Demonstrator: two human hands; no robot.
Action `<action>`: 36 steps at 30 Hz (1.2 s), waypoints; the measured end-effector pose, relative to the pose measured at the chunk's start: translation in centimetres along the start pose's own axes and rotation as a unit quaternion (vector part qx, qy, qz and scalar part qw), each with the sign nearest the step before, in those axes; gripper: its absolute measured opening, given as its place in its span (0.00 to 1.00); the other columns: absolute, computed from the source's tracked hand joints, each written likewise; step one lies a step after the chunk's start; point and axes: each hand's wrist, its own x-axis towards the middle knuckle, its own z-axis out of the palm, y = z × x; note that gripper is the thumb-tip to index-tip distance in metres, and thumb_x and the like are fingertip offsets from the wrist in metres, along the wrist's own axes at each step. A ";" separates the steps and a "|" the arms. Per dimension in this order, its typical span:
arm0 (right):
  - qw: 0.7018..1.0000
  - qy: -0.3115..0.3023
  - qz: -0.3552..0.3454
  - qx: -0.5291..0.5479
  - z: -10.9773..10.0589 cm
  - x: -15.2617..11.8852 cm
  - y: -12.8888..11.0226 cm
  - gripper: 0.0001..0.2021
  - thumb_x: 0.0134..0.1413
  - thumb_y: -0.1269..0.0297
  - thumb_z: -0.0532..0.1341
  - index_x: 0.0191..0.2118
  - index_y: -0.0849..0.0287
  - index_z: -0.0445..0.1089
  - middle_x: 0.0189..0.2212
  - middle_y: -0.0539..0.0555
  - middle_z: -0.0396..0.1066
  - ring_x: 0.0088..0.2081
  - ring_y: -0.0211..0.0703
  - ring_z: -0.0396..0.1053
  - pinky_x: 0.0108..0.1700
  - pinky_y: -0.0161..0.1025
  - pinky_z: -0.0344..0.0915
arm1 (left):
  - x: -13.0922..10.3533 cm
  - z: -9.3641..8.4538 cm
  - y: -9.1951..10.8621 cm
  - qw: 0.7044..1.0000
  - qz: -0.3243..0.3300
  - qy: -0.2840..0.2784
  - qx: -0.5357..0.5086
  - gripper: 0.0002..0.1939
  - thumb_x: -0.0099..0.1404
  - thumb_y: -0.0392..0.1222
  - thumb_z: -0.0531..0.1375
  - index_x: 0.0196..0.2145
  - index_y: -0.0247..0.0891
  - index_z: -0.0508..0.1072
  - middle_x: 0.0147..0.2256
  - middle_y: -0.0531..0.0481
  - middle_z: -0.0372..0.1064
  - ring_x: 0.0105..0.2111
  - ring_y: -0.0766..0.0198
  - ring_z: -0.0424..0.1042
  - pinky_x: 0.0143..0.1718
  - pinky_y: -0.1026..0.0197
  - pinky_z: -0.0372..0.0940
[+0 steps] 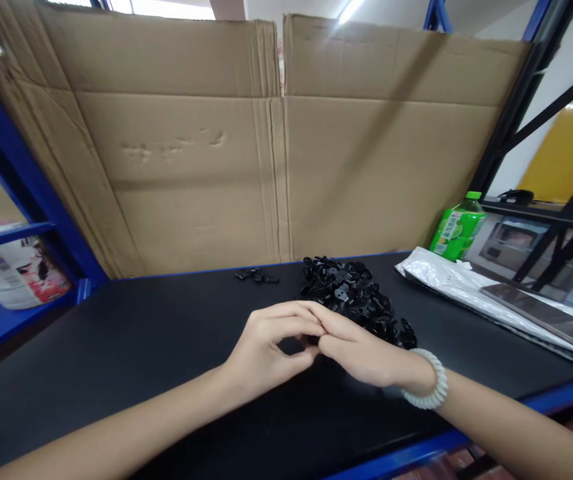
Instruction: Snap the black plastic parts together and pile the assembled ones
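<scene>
Hands: 2, both bare, meeting at the fingers above the tabletop, just in front of the heap.
Black parts, large heap (349, 293): 1 heap, right of centre on the tabletop, beyond the right hand; pieces overlapping and too many to count, some disc-shaped with holes.
Black parts, small group (256, 275): 1 group, several small pieces, too small to count surely; left of the heap and apart from it, near the back edge.
Left hand (265, 343): 1; forearm entering from lower left, fingers arched, thumb stretched below toward the right hand, a gap open between thumb and fingers.
Right hand (356, 348): 1; forearm entering from lower right, back of the hand upward, fingers pointing left and lying against the left fingertips.
Grasp, both hands: fingers bent, not clenched into fists; a dark patch shows between the fingertips, but whether either holds a part cannot be told.
Wristband (434, 380): 1, pale, coiled, on the right wrist.
Tabletop (166, 347): 1, black, with blue edging.
Cardboard screen (191, 180): 1, upright behind the tabletop, slit at its upper edge.
Bottle (459, 230): 1, green, capped, at back right.
White wrapping (446, 273): 1, right side, near the bottle.
Dark flat slab (541, 310): 1, on the wrapping.
Tub (21, 273): 1, printed, far left.
</scene>
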 end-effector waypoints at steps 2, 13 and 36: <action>0.999 -0.009 0.034 0.028 0.2 0.0 -0.1 0.23 0.47 0.81 0.48 0.50 0.57 0.62 0.43 0.54 0.64 0.45 0.42 0.64 0.51 0.46 0.63 | -0.2 0.2 0.0 0.998 -0.053 0.003 -0.024 0.12 0.49 0.22 0.63 0.30 0.33 0.79 0.30 0.46 0.75 0.26 0.67 0.72 0.26 0.68 0.69; 0.976 -0.057 0.160 0.138 1.6 -0.1 0.6 0.25 0.48 0.79 0.49 0.53 0.58 0.58 0.36 0.50 0.59 0.29 0.34 0.62 0.34 0.36 0.63 | -3.3 1.9 -0.4 0.989 -0.122 0.078 -0.011 0.12 0.45 0.23 0.61 0.27 0.35 0.78 0.24 0.50 0.74 0.20 0.68 0.67 0.22 0.67 0.67; 0.993 0.082 0.073 -0.036 0.9 -0.2 0.7 0.27 0.49 0.78 0.52 0.55 0.54 0.54 0.41 0.52 0.64 0.35 0.37 0.64 0.36 0.37 0.62 | -2.7 1.1 -1.3 0.897 -0.312 0.213 -0.227 0.08 0.61 0.38 0.61 0.39 0.36 0.74 0.37 0.45 0.76 0.39 0.58 0.76 0.40 0.57 0.75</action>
